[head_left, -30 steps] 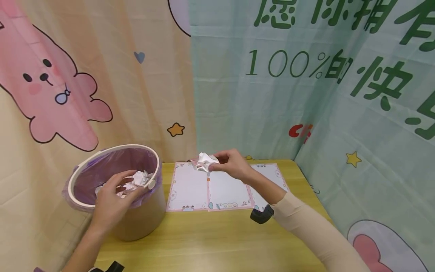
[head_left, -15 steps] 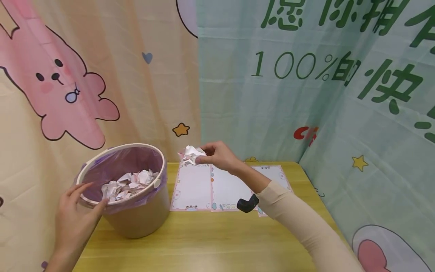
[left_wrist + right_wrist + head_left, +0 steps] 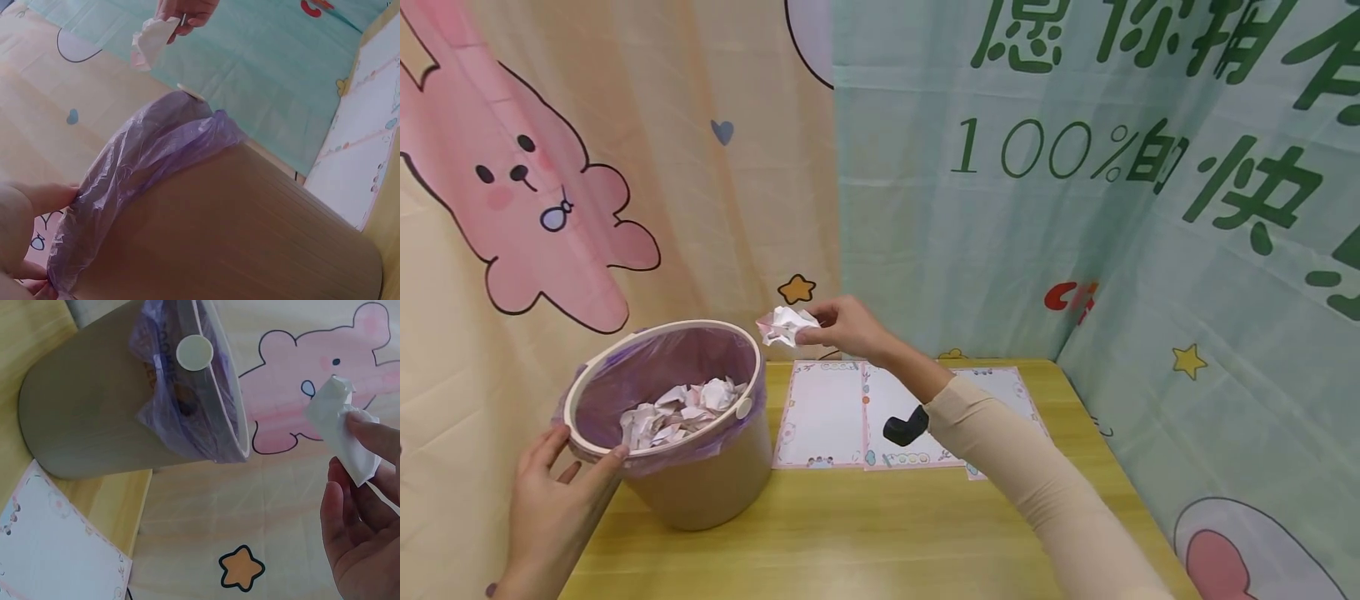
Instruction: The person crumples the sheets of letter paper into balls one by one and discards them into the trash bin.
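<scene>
My right hand (image 3: 853,327) pinches a crumpled ball of white paper (image 3: 784,325) between thumb and fingers. It holds the paper in the air, just right of the trash bin's far rim. The beige trash bin (image 3: 718,492) stands upright on the table's left side, lined with a purple plastic bag (image 3: 147,147) folded over its rim. Several crumpled papers (image 3: 681,408) lie inside. At the near left of the bin, my left hand (image 3: 553,500) grips the rim over the liner with thumb and fingers. In the right wrist view, the paper ball (image 3: 344,434) sits between the right thumb and fingers.
Flat white sheets with pink decorated borders (image 3: 820,417) lie side by side at the back of the yellow wooden table (image 3: 850,533). Printed curtains (image 3: 925,275) hang behind and on both sides. A white handle joint (image 3: 195,352) shows on the bin's rim.
My left hand has come out of the bin and now holds its near left rim. My right hand has carried the paper ball leftward and slightly up, toward the bin.
</scene>
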### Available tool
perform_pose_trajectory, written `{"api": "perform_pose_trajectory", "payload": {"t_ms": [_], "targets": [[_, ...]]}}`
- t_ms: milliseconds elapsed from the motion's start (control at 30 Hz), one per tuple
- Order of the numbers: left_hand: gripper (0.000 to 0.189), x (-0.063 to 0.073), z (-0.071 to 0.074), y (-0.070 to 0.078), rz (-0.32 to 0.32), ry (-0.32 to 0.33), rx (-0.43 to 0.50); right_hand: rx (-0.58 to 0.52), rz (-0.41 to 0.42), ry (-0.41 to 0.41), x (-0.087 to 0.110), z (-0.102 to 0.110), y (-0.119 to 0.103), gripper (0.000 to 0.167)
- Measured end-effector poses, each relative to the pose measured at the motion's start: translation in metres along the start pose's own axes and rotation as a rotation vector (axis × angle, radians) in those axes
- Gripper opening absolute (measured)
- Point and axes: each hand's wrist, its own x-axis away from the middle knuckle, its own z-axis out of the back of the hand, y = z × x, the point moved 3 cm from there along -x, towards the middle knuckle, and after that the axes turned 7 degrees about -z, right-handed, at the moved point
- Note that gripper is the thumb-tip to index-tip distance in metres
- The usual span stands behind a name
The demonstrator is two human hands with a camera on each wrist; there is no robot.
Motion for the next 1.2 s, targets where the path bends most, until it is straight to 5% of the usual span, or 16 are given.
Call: {"api": "perform_pose_trajectory", "payload": {"t_ms": [533, 800, 1033, 1200], "targets": [[0.088, 0.002, 0.004, 0.0, -0.008, 0.042, 0.002, 0.09, 0.07, -0.073, -0.065, -0.071, -0.038, 0.032], [0.09, 0.003, 0.004, 0.0, -0.039, 0.017, -0.03, 0.19, 0.074, 0.002, -0.088, -0.105, -0.047, 0.017], [0.091, 0.003, 0.006, 0.001, -0.043, -0.008, -0.054, 0.202, 0.026, -0.011, -0.092, -0.116, -0.043, 0.036], [0.092, 0.003, 0.006, 0.001, -0.061, -0.017, -0.07, 0.137, -0.015, -0.053, -0.087, -0.109, -0.031, 0.03]]}}
